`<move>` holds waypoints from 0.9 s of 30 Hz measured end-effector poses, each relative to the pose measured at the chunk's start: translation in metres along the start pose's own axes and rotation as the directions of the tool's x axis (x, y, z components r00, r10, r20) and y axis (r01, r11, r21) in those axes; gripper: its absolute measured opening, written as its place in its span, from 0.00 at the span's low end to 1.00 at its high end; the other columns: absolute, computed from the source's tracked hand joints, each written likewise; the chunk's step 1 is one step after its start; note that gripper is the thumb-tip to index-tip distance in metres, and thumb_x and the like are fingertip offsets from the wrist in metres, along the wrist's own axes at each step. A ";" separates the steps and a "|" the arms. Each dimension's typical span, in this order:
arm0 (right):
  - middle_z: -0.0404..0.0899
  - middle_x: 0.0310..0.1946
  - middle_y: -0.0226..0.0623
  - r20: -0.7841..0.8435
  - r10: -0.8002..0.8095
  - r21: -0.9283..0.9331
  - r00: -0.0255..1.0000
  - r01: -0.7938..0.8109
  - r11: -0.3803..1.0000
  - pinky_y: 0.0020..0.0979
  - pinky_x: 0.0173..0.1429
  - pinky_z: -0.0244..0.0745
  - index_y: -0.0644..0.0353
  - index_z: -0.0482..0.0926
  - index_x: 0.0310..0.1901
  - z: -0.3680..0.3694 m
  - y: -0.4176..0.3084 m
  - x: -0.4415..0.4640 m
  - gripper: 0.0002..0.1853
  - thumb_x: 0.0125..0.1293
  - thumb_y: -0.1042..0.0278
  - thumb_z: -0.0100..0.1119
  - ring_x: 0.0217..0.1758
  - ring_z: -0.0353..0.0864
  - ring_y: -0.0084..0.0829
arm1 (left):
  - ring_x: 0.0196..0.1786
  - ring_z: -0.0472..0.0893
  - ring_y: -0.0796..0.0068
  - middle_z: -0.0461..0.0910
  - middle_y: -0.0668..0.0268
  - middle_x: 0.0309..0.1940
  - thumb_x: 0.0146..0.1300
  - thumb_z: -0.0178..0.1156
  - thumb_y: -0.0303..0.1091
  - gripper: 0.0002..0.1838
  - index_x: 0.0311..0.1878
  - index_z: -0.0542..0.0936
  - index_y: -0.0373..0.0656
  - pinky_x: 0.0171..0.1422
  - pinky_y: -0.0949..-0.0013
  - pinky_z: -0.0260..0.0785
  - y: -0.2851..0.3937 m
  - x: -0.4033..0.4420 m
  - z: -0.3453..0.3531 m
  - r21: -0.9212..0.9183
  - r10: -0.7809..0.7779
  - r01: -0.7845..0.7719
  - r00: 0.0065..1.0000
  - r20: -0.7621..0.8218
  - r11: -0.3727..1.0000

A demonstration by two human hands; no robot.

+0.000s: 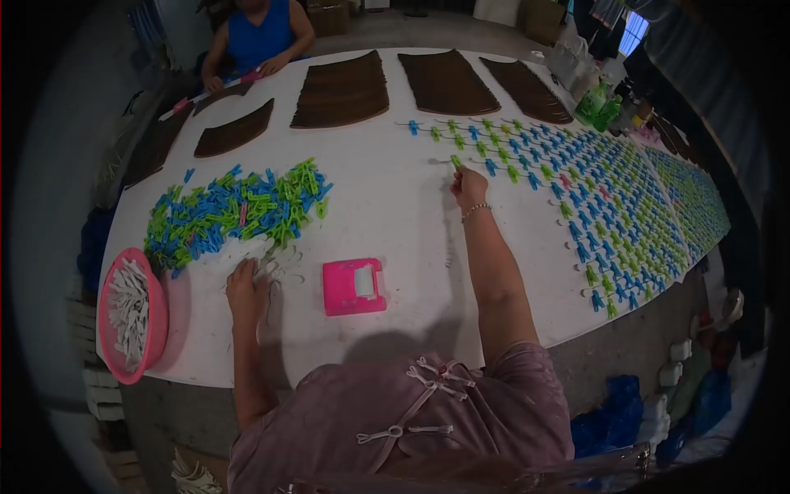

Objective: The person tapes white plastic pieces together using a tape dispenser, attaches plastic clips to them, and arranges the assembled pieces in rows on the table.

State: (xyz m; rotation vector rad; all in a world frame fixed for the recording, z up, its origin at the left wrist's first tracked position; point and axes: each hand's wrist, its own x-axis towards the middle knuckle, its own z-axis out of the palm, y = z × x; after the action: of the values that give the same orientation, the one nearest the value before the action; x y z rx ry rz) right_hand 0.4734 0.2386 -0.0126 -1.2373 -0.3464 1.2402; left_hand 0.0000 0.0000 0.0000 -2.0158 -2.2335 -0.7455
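My right hand [470,188] reaches out over the white table [387,198], its fingers pinched on a green clip [457,162] at the left edge of the laid-out rows of blue and green clips [592,198]. Near a small heap of pale loops [276,262], my left hand [241,284] rests with its fingers bent; whether they hold anything is too small to tell. Just beyond it lies a big pile of blue and green clips [239,206]. A pink box [354,286] with a pale piece in it sits between my arms.
A pink basin [160,329] of white strips stands at the left edge. Brown ribbed sheets [341,89] lie along the far side. Across the table, a person in blue [259,37] handles a long strip. Green bottles [592,103] stand at the far right.
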 end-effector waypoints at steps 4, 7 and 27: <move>0.75 0.22 0.34 -0.172 0.023 0.068 0.985 -0.012 0.998 0.31 0.26 0.75 0.64 0.76 0.31 0.001 -0.017 0.012 0.06 0.66 0.72 0.56 0.20 0.71 0.25 | 0.56 0.74 0.51 0.75 0.51 0.57 0.56 0.64 0.32 0.23 0.56 0.77 0.38 0.61 0.56 0.66 0.010 -0.004 0.004 -0.028 0.034 -0.034 0.999 -0.009 0.999; 0.74 0.21 0.32 -0.207 0.049 0.120 0.977 -0.024 0.993 0.30 0.27 0.75 0.63 0.75 0.29 0.008 -0.017 0.020 0.06 0.65 0.74 0.55 0.20 0.70 0.24 | 0.56 0.74 0.50 0.76 0.51 0.56 0.55 0.64 0.32 0.23 0.56 0.77 0.38 0.61 0.57 0.66 0.007 0.002 -0.001 -0.018 0.049 -0.049 0.999 -0.009 0.999; 0.76 0.20 0.35 -0.082 -0.037 0.004 0.996 0.037 0.999 0.28 0.19 0.70 0.63 0.75 0.34 0.022 0.003 -0.005 0.11 0.66 0.63 0.58 0.14 0.69 0.24 | 0.40 0.76 0.55 0.75 0.56 0.39 0.57 0.62 0.28 0.12 0.45 0.79 0.37 0.45 0.59 0.70 -0.031 0.030 0.010 -0.070 -0.039 0.035 0.998 -0.050 0.997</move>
State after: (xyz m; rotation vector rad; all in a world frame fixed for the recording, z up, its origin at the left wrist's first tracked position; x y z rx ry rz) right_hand 0.4530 0.2454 -0.0052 -1.2678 -0.3049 1.1545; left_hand -0.0311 0.0305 -0.0089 -1.9656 -2.2529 -0.8792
